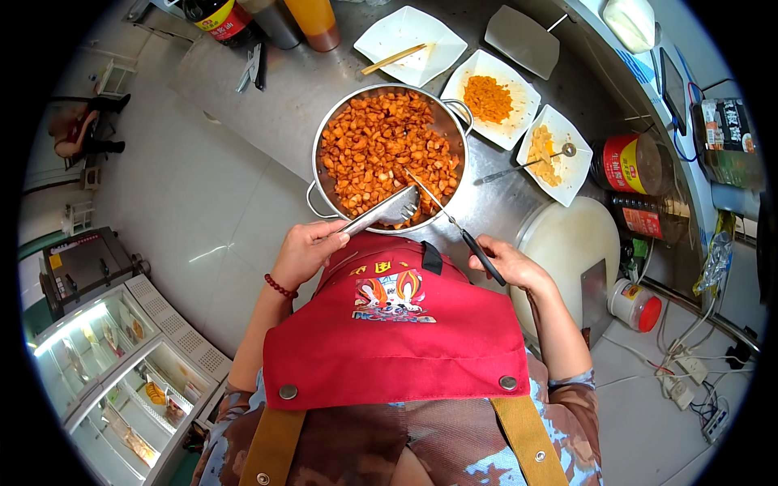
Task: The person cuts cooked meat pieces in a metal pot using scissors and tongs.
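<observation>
A two-handled steel pot [318,159] full of diced, orange-brown food [383,152] stands before me on the metal worktop. My left hand [310,246] grips the broad handle of a metal scoop [383,211], whose head dips into the food at the near side of the pot. In my right hand [504,258] is the black handle of a thin metal utensil [447,212]. Its shaft crosses the pot's rim and the tip reaches the food beside the scoop; the tip's exact shape is unclear.
White dishes hold chopsticks [394,59], chopped orange food [487,99] and pale slices [543,155] with a small spoon [568,150]. Sauce bottles [311,24] line the back left. Right of me stands a round cutting board [571,243] with a cleaver [594,297]. A seated person [76,130] is far left.
</observation>
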{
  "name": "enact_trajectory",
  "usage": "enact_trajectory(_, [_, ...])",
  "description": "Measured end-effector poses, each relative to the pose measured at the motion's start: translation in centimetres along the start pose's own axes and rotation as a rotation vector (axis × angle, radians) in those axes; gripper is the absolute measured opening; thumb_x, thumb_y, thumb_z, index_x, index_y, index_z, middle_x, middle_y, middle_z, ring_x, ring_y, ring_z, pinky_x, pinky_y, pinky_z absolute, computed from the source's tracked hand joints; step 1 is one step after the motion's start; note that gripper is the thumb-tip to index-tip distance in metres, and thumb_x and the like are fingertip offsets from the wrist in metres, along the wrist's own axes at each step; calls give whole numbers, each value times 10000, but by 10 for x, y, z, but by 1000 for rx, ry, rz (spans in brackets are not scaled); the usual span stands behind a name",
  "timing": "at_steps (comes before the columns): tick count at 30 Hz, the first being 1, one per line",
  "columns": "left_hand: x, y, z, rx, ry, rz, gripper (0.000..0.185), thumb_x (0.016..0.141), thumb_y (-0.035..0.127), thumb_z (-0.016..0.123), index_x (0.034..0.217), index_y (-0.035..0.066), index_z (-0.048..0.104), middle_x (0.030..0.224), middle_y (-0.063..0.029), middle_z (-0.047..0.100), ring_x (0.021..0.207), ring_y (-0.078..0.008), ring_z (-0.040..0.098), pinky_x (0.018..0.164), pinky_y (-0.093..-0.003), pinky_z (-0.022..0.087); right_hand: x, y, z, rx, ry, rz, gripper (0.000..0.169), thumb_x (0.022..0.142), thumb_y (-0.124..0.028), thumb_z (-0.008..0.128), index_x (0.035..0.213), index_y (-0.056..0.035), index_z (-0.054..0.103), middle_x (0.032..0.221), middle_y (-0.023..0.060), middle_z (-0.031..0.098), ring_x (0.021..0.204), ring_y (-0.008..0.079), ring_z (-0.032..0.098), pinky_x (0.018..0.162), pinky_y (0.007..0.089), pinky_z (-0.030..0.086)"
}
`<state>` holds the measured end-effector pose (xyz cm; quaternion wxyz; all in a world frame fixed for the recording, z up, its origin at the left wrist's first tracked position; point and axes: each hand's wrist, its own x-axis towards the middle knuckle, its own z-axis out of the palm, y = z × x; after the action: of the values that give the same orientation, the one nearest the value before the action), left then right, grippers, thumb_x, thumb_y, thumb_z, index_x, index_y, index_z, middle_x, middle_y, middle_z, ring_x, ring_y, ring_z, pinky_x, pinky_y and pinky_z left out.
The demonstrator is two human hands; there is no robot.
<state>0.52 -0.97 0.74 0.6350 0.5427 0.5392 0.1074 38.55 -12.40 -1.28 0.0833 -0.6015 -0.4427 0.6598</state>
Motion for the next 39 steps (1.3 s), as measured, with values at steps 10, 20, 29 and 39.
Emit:
enact_trajectory(10, [-16, 26, 8, 723, 234, 313, 387, 883, 275, 738, 1210, 71, 708, 993, -106, 709, 869, -325, 690, 720, -422, 552, 17, -8, -1, 341, -184, 55, 702, 930, -688, 551, 1016, 5, 628, 723, 9, 588, 600, 115, 610, 539, 259, 480])
enact_trajectory(20, [-20, 26, 4, 885, 348, 414, 441, 882, 311, 741, 1272, 118, 673, 950, -53, 658, 821, -258, 669, 676, -377, 534, 67, -55, -14, 475, -248, 230, 822, 861, -802, 514, 988, 6, 602, 679, 31, 604, 535, 145, 668, 342, 177, 344])
enact_trajectory(29, [-13, 19, 0, 663, 357, 245, 432, 888, 281, 741, 1268, 87, 676, 916, -83, 651, 790, -242, 649, 683, -359, 501, 53, -48, -3, 413, -92, 147, 651, 943, -641, 595, 903, 8, 627, 607, 10, 589, 466, 113, 585, 385, 222, 381])
enact_trajectory(39, [7, 4, -12, 352, 292, 230, 347, 900, 254, 742, 1191, 67, 725, 860, -91, 678, 758, -216, 637, 703, -346, 508, 20, -31, 7, 530, -172, 33, 606, 958, -581, 609, 927, 23, 630, 607, 19, 595, 486, 123, 583, 454, 267, 494])
